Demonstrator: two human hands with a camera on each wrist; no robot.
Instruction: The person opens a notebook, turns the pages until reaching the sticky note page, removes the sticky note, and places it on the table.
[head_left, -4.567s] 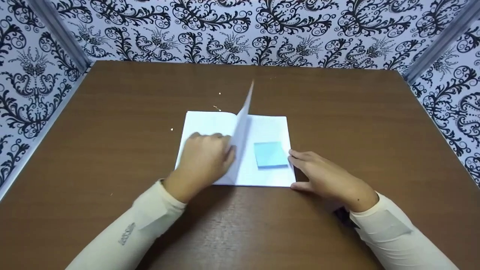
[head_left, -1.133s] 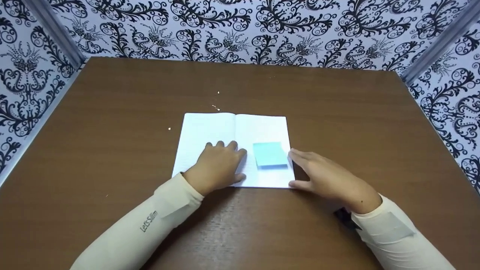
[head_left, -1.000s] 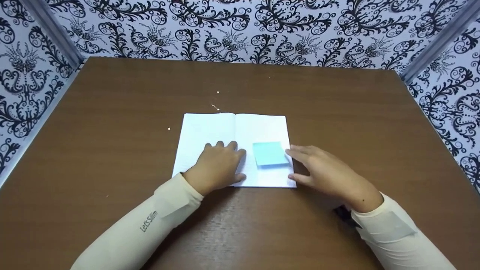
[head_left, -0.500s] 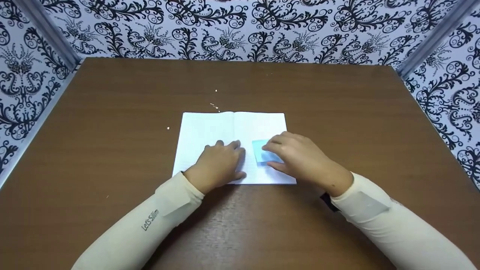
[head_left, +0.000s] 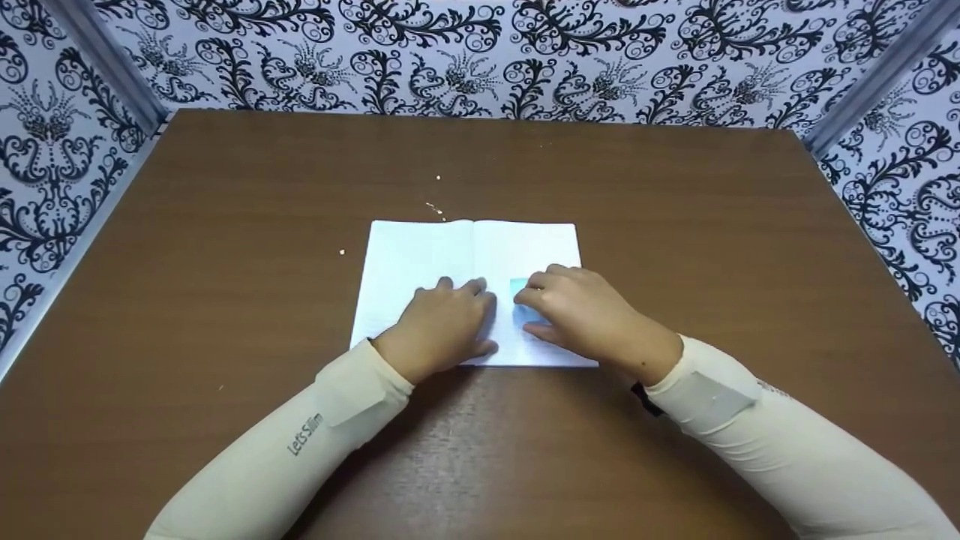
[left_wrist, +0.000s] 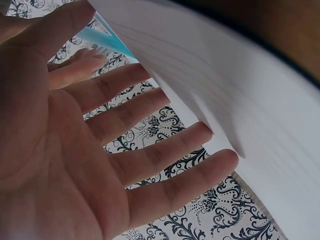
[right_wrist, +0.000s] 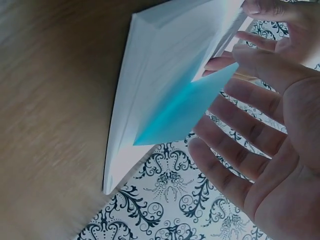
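An open notebook (head_left: pixel 420 247) with white pages lies on the table. My left hand (head_left: pixel 442 330) rests on the notebook near its middle fold, fingers spread; the left wrist view shows these fingers (left_wrist: pixel 170 195) straight, their tips at the page. On the right page is a light-blue sticky note (head_left: pixel 519 286), mostly covered in the head view by my right hand (head_left: pixel 581 311). In the right wrist view the sticky note (right_wrist: pixel 185 110) slants up from the page. My right thumb (right_wrist: pixel 255 62) is at its upper corner, the fingers extended along its raised edge, without a clear grip.
The brown wooden table (head_left: pixel 262 187) extends around the notebook. White and black patterned walls (head_left: pixel 480 60) stand behind it and at both sides. Small white specks (head_left: pixel 436 210) lie beyond the notebook. A dark strap (head_left: pixel 646 399) shows under my right wrist.
A page held upright by my left hand now lies flat, and that hand rests on the notebook. My right hand has moved left from the notebook's right edge onto the sticky note.
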